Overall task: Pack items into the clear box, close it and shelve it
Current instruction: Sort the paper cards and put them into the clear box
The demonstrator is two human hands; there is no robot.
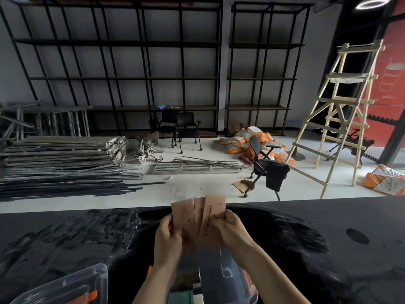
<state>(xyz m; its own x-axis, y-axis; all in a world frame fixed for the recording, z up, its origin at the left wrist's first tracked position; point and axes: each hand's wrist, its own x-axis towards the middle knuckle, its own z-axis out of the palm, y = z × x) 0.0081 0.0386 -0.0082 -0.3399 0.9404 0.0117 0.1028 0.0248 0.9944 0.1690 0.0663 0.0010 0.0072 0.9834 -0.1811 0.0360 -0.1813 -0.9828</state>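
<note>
Box (pixel 230 273) under the hands: contents blurred, base cut off. Lid (pixel 65 286) left of box: cut off. Card (pixel 208 222) print illegible.

We are seeing dark print running along the pink paper strips (pixel 205 218) between our hands, too blurred to read.

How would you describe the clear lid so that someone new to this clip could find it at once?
Start at the black table that fills the lower half of the view, then go to its near left corner, left of the left hand. The clear lid lies there, apart from the clear box under the forearms. Its orange latch and flat shape set it apart.
</note>
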